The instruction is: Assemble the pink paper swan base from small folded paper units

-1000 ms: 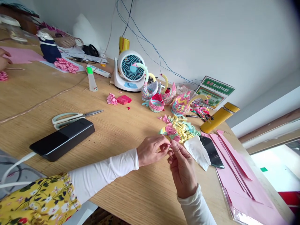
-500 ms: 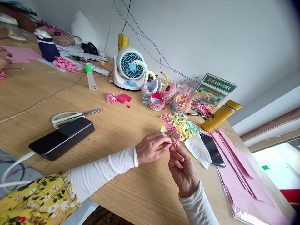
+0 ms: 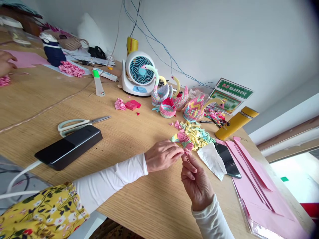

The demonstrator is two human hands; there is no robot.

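Note:
My left hand (image 3: 163,155) and my right hand (image 3: 196,177) meet at the fingertips over the table. Between them they pinch a small pink folded paper piece (image 3: 186,153), mostly covered by the fingers. Just beyond the fingertips lies a round fan-like piece of pink, yellow and green folded paper (image 3: 183,140); whether my fingers touch it I cannot tell. Behind it spreads a pile of yellow and green folded paper triangles (image 3: 195,134), with a few pink triangles (image 3: 177,124) at its left. A white tissue (image 3: 211,160) sits right of my right hand.
Folded-paper swans (image 3: 194,108) stand near a white fan (image 3: 139,73). Scissors (image 3: 74,125) and a black power bank (image 3: 69,146) lie left. On the right are a phone (image 3: 228,161), pink paper sheets (image 3: 259,186) and a yellow flask (image 3: 235,123). Another person's hand (image 3: 6,63) shows far left.
The view has shifted slightly, moving everything a little to the right. My left fingers have closed in more on the pink paper piece; both hands remain in nearly the same place.

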